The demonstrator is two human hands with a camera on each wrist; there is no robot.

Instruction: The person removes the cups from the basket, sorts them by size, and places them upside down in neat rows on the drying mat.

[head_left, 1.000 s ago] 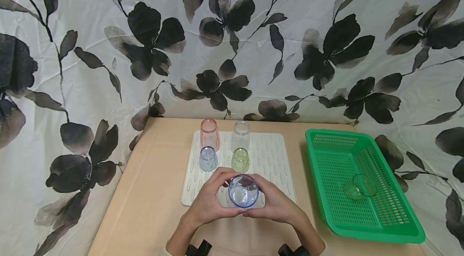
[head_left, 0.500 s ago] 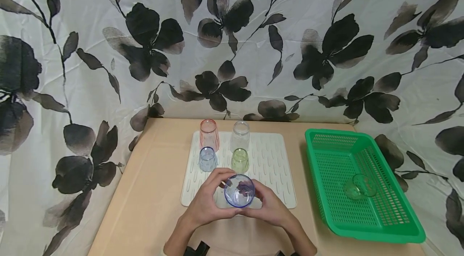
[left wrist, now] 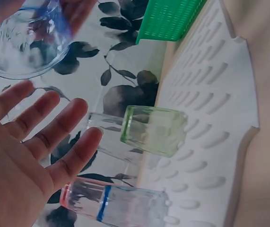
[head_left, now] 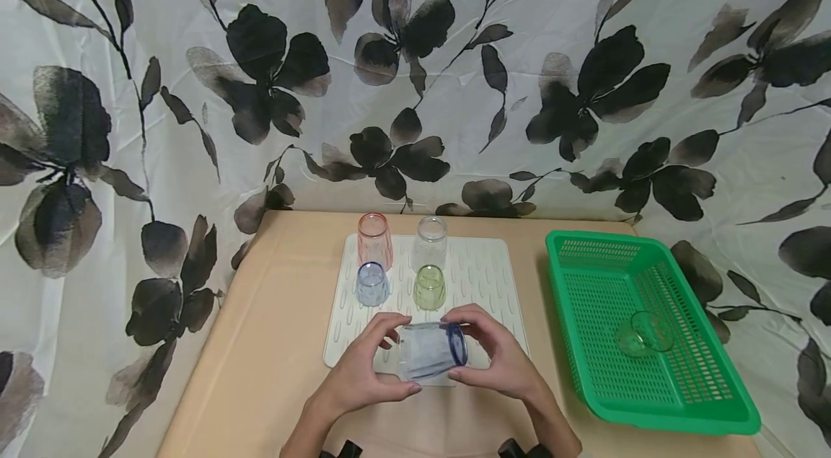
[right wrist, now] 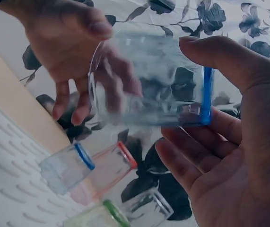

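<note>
A clear drinking glass with a blue rim (head_left: 425,353) lies on its side in the air over the front of the white ribbed mat (head_left: 487,278). My right hand (head_left: 498,355) pinches it near the rim, thumb on one side and fingers on the other. At the base end is my left hand (head_left: 363,368), its fingers extended and spread in the left wrist view. The right wrist view shows the left fingers behind the glass; whether they touch it I cannot tell. On the mat stand a blue glass (head_left: 373,286), a green glass (head_left: 430,289), a red glass (head_left: 374,238) and a clear glass (head_left: 431,238).
To the right stands a green plastic basket (head_left: 662,411) with a pale green-tinted glass (head_left: 643,337) lying in it. A white floral cloth (head_left: 493,97) hangs behind the tan table (head_left: 273,342).
The blue-rimmed glass has turned from mouth toward the head camera to lying sideways, rim to the right. The left hand has loosened around it; the right hand has shifted to its rim.
</note>
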